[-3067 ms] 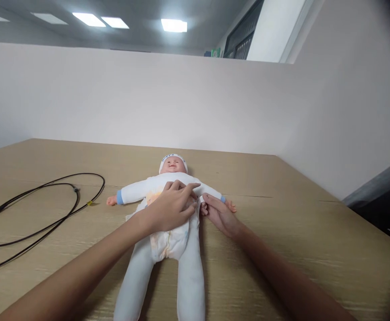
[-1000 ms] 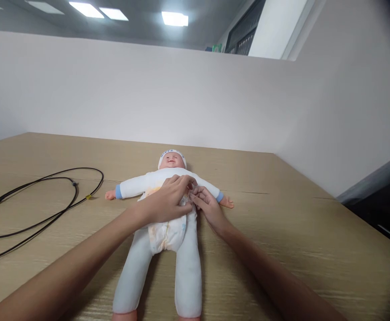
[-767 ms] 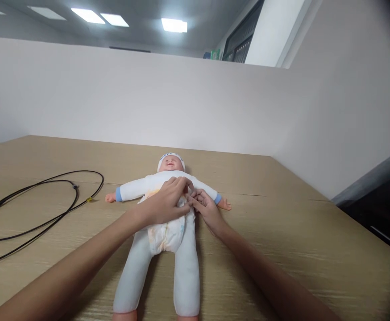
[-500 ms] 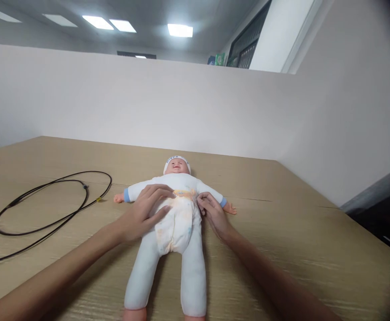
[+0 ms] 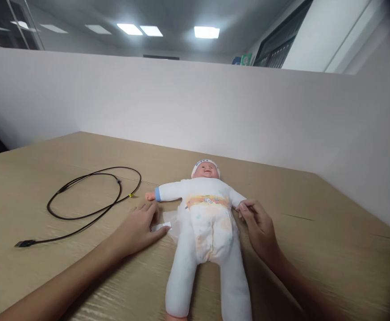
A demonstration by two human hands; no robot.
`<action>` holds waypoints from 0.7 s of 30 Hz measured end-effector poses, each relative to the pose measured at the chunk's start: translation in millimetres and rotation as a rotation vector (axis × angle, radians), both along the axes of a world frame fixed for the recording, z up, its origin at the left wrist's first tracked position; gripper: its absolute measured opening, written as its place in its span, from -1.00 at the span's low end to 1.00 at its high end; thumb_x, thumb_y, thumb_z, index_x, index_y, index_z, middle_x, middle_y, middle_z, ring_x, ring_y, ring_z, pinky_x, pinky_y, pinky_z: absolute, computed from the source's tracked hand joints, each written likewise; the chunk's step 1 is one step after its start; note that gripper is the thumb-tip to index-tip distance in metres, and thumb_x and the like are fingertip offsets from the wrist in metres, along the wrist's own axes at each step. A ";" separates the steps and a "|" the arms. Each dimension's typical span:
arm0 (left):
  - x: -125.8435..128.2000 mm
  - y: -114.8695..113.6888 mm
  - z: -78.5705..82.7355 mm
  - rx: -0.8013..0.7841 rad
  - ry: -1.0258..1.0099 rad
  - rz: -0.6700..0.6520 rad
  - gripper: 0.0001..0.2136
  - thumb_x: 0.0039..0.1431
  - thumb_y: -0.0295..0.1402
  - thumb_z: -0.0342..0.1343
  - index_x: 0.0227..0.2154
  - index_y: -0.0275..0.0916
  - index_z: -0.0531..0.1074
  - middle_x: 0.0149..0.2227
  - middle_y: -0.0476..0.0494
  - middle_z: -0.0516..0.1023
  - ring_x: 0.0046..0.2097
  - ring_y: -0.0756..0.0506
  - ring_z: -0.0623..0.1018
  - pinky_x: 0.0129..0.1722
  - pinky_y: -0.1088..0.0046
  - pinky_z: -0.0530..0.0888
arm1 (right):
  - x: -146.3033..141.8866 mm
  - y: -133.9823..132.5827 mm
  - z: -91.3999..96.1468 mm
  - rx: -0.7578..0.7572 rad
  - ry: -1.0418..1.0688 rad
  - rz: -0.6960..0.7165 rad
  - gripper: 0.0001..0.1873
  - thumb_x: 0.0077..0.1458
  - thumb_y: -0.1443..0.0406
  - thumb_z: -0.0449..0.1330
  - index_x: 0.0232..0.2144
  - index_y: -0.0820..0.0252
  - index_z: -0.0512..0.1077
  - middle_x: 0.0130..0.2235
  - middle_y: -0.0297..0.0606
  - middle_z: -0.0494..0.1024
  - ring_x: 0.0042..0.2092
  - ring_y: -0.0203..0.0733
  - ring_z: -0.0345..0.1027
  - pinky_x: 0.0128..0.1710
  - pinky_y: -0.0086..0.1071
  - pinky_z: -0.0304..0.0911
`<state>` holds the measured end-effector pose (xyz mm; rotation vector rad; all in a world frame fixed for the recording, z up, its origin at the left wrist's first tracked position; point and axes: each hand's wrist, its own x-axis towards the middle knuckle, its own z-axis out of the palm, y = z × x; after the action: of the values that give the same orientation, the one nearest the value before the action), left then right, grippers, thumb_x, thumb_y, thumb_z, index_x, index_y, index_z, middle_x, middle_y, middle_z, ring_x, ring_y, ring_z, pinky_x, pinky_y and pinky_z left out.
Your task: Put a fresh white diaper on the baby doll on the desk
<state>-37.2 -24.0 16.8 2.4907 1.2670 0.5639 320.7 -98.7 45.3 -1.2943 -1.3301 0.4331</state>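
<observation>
A baby doll (image 5: 205,187) in a white suit and cap lies on its back, its legs towards me. Around its hips and belly is a white diaper (image 5: 211,227) with an orange printed waistband. My left hand (image 5: 141,225) is beside the doll, thumb and fingers closed on the diaper's white side tab (image 5: 163,226), whose thin side wing is pulled out flat. On the other side, my right hand (image 5: 260,227) has its fingertips pinched together by the doll's cuff. What they hold, if anything, is hidden; the doll's hand there is covered.
A looped black cable (image 5: 91,218) with a USB plug (image 5: 25,243) lies on the wooden table (image 5: 81,151) to the left. Behind the table stands a white partition wall (image 5: 168,102).
My left hand has moved off the diaper's front, out to the left, and now has the side tab. My right hand has drawn outward from the waistband. The view has turned left.
</observation>
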 end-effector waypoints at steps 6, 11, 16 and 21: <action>1.9 1.7 1.4 -0.103 -0.062 -0.042 -0.67 0.38 -0.02 0.15 -0.36 -0.15 0.33 -0.17 -0.15 0.56 -0.12 -0.25 0.51 -0.08 0.16 0.36 | -44.5 21.5 64.5 0.035 -0.678 0.422 -0.88 0.41 0.21 0.27 -0.07 -0.03 0.60 -0.05 -0.18 0.68 0.02 0.10 0.50 0.09 -0.03 0.31; 5.8 10.0 -1.2 -0.385 -0.357 -0.042 -0.67 0.33 -0.09 0.19 -0.43 -0.16 0.28 -0.40 0.01 0.43 -0.29 -0.12 0.42 -0.22 0.29 0.29 | -74.9 58.2 81.7 0.012 -0.922 0.843 -0.76 0.39 0.32 0.26 -0.03 -0.10 0.68 0.04 -0.26 0.72 0.11 0.09 0.54 0.23 0.03 0.29; 21.9 13.4 -11.7 -0.650 -0.923 -0.115 -0.65 0.29 -0.06 0.30 -0.25 -0.15 0.28 -0.46 0.13 0.37 -0.38 -0.02 0.40 -0.29 0.40 0.29 | -85.4 72.3 74.2 -0.053 -1.085 0.913 -0.73 0.38 0.39 0.17 -0.24 0.04 0.67 -0.22 -0.28 0.73 -0.10 -0.01 0.49 0.14 -0.03 0.30; 43.0 14.7 -12.3 -0.671 -1.176 -0.116 -0.53 0.20 0.02 0.44 -0.19 -0.17 0.33 -0.50 0.17 0.40 -0.44 0.03 0.38 -0.33 0.45 0.28 | -92.0 75.5 67.2 -0.055 -1.185 0.875 -0.75 0.27 0.39 0.22 -0.46 0.09 0.55 -0.34 -0.32 0.68 -0.18 -0.07 0.41 0.15 -0.08 0.30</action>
<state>5.9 -9.4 4.5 1.2471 0.6359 1.0952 228.8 -23.2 112.5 -0.9152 -2.9227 0.2566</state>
